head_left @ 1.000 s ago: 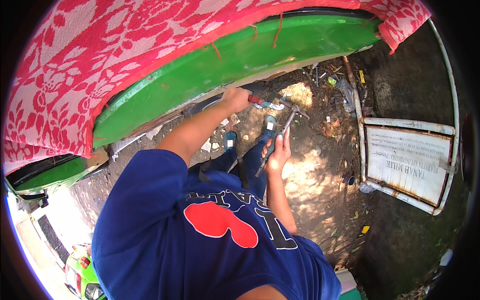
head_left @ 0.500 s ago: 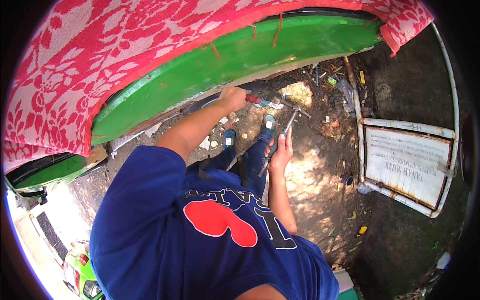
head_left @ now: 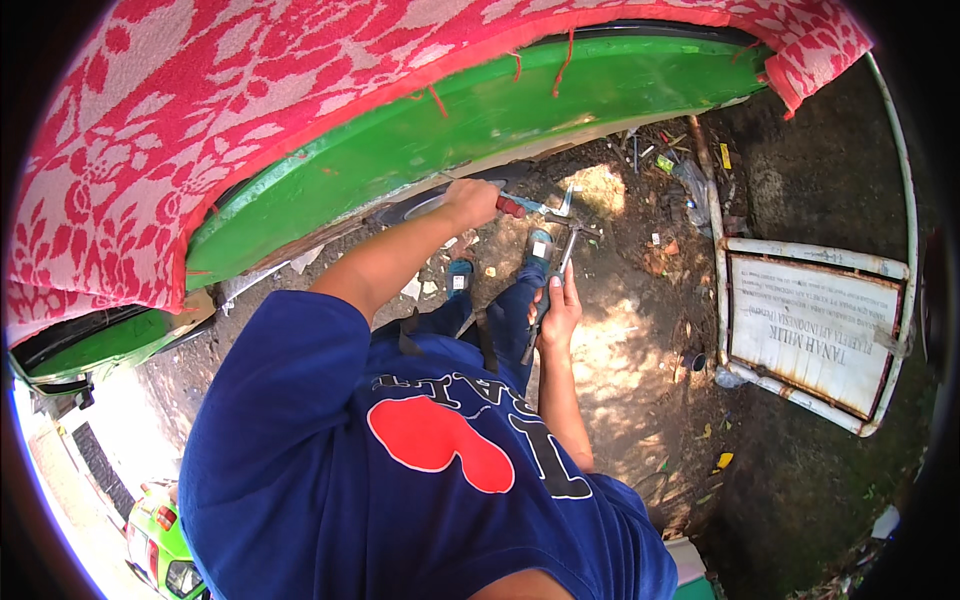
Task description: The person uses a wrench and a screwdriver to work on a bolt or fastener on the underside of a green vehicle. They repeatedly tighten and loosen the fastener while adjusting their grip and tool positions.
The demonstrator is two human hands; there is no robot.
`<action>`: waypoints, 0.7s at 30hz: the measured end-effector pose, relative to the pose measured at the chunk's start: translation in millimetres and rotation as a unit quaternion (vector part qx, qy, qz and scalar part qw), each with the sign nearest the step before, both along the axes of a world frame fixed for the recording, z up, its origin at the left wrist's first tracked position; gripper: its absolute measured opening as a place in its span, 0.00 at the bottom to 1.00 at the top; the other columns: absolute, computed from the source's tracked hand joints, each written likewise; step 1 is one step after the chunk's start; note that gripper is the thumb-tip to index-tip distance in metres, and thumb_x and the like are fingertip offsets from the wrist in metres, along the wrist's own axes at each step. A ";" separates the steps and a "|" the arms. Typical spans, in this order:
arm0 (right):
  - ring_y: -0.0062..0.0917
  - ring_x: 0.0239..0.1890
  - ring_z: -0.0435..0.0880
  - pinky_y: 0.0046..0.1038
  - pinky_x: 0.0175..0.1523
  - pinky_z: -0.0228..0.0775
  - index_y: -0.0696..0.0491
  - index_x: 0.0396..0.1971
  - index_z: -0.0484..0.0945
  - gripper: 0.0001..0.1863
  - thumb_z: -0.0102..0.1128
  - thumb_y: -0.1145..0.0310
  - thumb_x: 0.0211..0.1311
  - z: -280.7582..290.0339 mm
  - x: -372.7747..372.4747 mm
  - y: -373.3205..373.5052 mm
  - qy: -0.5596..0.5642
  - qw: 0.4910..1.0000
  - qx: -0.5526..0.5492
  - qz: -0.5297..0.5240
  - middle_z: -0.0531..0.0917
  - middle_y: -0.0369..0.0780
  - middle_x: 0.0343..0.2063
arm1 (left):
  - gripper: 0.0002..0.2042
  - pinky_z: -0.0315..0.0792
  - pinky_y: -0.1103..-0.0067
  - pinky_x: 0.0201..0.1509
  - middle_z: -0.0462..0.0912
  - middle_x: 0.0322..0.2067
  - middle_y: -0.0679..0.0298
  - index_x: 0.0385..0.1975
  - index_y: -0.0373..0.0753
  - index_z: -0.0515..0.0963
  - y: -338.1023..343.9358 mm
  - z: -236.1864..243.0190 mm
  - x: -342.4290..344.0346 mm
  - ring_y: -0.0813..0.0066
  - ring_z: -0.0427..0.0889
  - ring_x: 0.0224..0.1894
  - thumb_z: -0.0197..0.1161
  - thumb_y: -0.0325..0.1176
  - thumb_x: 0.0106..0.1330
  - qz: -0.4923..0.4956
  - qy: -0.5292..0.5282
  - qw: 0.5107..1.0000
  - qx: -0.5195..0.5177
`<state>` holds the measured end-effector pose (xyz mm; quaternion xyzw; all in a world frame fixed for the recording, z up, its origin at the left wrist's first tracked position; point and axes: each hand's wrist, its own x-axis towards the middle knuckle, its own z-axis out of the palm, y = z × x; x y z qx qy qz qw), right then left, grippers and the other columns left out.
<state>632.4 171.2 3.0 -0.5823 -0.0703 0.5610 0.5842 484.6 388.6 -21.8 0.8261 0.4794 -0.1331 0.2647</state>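
My left hand (head_left: pixel 470 203) is closed round a red-handled tool (head_left: pixel 508 206), from which pale bluish bent metal (head_left: pixel 558 207) sticks out to the right, just below the green body panel (head_left: pixel 430 120). My right hand (head_left: pixel 558 312) grips a steel tool (head_left: pixel 570 247) with a crossbar at its upper end, close to that bent metal; whether they touch I cannot tell. The lower end of the steel tool hangs below my fingers. My sandalled feet (head_left: pixel 461 280) stand on the dirt beyond my hands.
A red floral cloth (head_left: pixel 150 120) drapes over the green body. A white metal sign (head_left: pixel 800 330) in a tubular frame lies at the right, beside litter (head_left: pixel 690 195) on the dirt (head_left: pixel 610 390). Another green panel (head_left: pixel 80 350) is at the left, above a green vehicle (head_left: pixel 160 540).
The bent metal of my left-hand tool has swung to stand more upright. The crossbar end of the right-hand tool has shifted slightly left and down. My arms are nearly still.
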 end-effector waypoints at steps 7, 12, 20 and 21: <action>0.21 0.13 0.71 0.22 0.16 0.65 0.46 0.73 0.58 0.29 0.50 0.68 0.75 2.3 -1.1 -0.6 -0.002 1.000 0.003 0.002 0.74 0.37 0.20 | 0.10 0.77 0.59 0.46 0.86 0.35 0.50 0.34 0.41 0.84 -1.2 10.2 -4.1 0.50 0.85 0.42 0.59 0.33 0.57 -0.004 -0.013 1.000 -0.006; 0.20 0.13 0.71 0.22 0.16 0.65 0.46 0.73 0.58 0.29 0.50 0.68 0.75 7.3 -8.9 2.6 0.004 1.000 -0.002 0.017 0.74 0.37 0.21 | 0.10 0.77 0.59 0.46 0.86 0.33 0.52 0.34 0.44 0.84 -3.8 21.0 -15.2 0.52 0.86 0.40 0.59 0.34 0.56 -0.025 -0.022 0.999 -0.020; 0.17 0.14 0.69 0.21 0.17 0.64 0.47 0.73 0.59 0.29 0.51 0.66 0.75 8.4 -42.6 3.2 -0.034 0.997 0.003 0.070 0.74 0.36 0.21 | 0.09 0.77 0.61 0.43 0.86 0.31 0.53 0.34 0.47 0.85 -0.6 12.7 -29.7 0.52 0.86 0.38 0.61 0.35 0.55 -0.032 -0.035 0.999 0.001; 0.17 0.14 0.69 0.21 0.17 0.64 0.47 0.73 0.59 0.29 0.51 0.66 0.75 3.9 -38.8 3.4 -0.038 0.996 -0.002 0.086 0.74 0.36 0.21 | 0.09 0.77 0.61 0.43 0.86 0.31 0.53 0.34 0.47 0.85 -0.8 12.4 -31.7 0.52 0.86 0.38 0.61 0.35 0.55 -0.044 -0.034 0.998 -0.001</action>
